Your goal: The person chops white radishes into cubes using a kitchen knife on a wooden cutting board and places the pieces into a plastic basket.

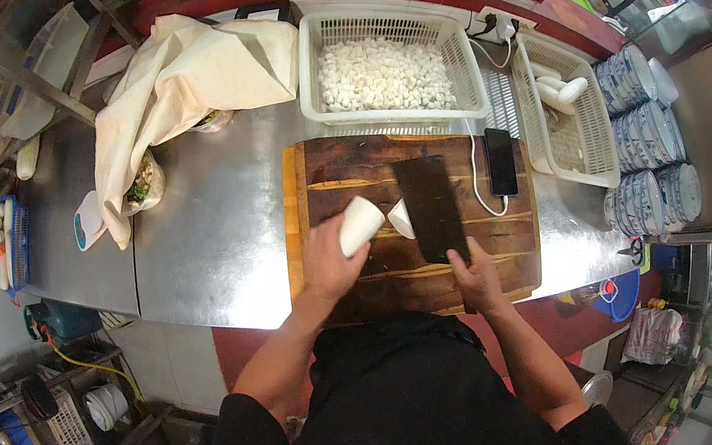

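Note:
My left hand (pixel 329 261) grips a thick piece of peeled white radish (pixel 362 224), its flat cut end turned up and to the right. Beside it a smaller cut radish piece (pixel 401 220) sits on the dark wooden cutting board (pixel 393 286), partly hidden by the cleaver. In my right hand (pixel 479 276) is a broad dark cleaver (pixel 431 208), held by its handle with the blade pointing away from me over the board. The blade is slightly blurred, and I cannot tell whether it touches the wood.
Behind the board stands a white plastic basket (pixel 396 118) of diced white pieces. A second basket (pixel 585 164) holds several whole radishes. A phone (pixel 501 161) on a white cable lies on the board's right. Stacked patterned bowls (pixel 644 138) line the right; a cream cloth (pixel 189 75) drapes the left.

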{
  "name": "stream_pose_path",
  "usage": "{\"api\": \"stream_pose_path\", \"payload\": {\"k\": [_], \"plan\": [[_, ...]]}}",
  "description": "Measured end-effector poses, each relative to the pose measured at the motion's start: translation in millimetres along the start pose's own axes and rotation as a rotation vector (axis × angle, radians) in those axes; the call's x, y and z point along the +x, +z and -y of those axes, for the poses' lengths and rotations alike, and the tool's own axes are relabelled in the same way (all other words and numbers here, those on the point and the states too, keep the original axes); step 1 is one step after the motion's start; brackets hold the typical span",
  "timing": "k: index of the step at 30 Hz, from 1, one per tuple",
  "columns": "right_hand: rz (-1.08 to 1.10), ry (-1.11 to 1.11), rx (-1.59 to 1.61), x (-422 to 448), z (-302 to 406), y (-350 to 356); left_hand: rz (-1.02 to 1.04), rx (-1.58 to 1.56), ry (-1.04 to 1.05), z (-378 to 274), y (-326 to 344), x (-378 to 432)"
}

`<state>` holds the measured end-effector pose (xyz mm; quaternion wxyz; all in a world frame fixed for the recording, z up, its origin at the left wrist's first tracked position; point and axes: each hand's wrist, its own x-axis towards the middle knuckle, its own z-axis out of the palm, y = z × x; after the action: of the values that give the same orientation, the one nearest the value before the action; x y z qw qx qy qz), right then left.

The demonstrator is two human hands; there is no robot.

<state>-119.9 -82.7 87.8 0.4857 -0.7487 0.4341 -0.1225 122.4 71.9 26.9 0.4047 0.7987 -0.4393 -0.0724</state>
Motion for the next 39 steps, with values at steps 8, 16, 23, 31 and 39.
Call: {"api": "stream_pose_path", "payload": {"k": [8,16,23,31,39], "plan": [[-0.238,0.146,-0.179,-19.4,-50.1,-32.7,0.114,0.171,0.152,36.4,-15.1,114.8],[-0.235,0.139,-0.350,-28.7,-50.3,-37.3,0.068,0.463,0.307,35.5,-4.9,147.1],[-0.275,0.130,-0.378,-29.6,-44.9,-33.8,0.268,0.226,0.149,-32.9,37.8,86.8],[-0.153,0.140,-0.432,-25.9,-28.8,-29.7,0.417,0.147,0.017,-65.3,70.2,54.4],[0.008,0.106,-0.519,-10.7,-40.3,-39.4,0.788,0.033,0.504,-16.8,-14.1,53.4]]}}
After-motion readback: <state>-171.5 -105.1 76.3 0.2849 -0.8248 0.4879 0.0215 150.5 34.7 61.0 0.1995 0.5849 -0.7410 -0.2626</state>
